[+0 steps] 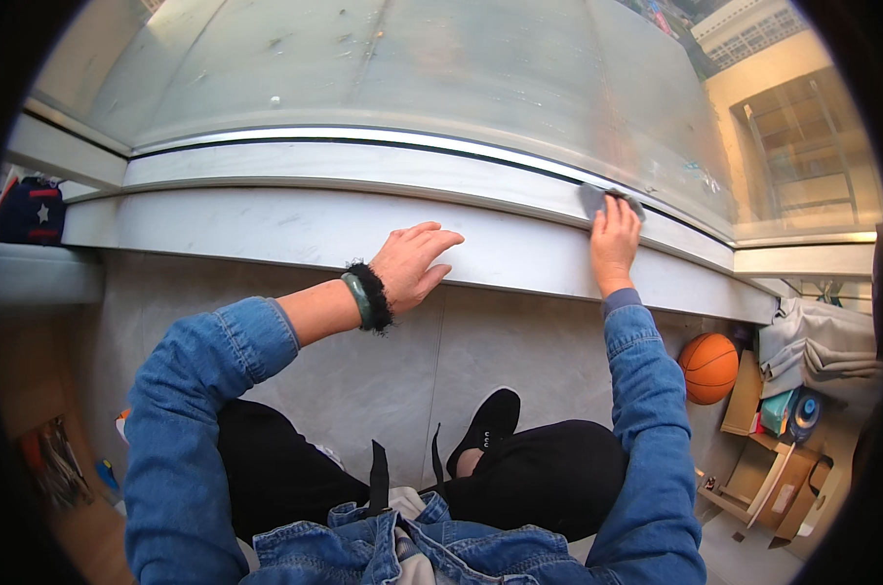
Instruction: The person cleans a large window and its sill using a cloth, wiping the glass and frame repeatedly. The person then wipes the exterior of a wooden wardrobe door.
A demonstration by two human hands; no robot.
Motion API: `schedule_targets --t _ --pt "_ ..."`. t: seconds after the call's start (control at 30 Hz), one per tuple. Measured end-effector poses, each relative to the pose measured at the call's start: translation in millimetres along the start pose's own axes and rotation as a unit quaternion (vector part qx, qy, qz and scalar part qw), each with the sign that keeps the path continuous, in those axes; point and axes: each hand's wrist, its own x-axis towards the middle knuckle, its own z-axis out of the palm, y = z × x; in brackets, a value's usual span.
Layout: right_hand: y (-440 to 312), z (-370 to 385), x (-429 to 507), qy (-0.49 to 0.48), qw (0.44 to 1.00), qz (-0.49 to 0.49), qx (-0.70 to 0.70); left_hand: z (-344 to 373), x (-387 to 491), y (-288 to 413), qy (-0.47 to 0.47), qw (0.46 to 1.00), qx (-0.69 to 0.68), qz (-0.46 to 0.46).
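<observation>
My right hand (615, 245) presses a grey cloth (593, 200) against the raised white strip (485, 183) of the window frame, close to the foot of the glass pane (478, 80). Part of the cloth is hidden under my fingers. My left hand (412, 265) holds nothing and hovers at the front edge of the white window sill (266, 223), its fingers slightly spread. A green bangle (358, 300) and a fuzzy black band (375, 296) circle my left wrist. Faint grey smudges mark the sill, and specks of dirt dot the glass.
An orange basketball (709, 368) rests on the floor to the right, beside open cardboard boxes (781, 486) and a bunched beige curtain (818, 347). A dark blue bag with a star (30, 212) sits at the sill's left end. My black shoe (494, 420) is on the grey tiled floor (383, 365).
</observation>
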Motion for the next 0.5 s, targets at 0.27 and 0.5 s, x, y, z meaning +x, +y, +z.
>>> schedule_targets --t 0.27,0.5 --pt "-191.2 -11.5 15.5 -0.085 0.943 -0.274 0.168 -14.9 -12.2 -17.6 0.078 0.996 0.033 -0.023" --pt "-278.7 9.5 38.5 -0.03 0.896 -0.348 0.275 -36.7 -33.4 -44.8 0.184 0.98 0.041 -0.057"
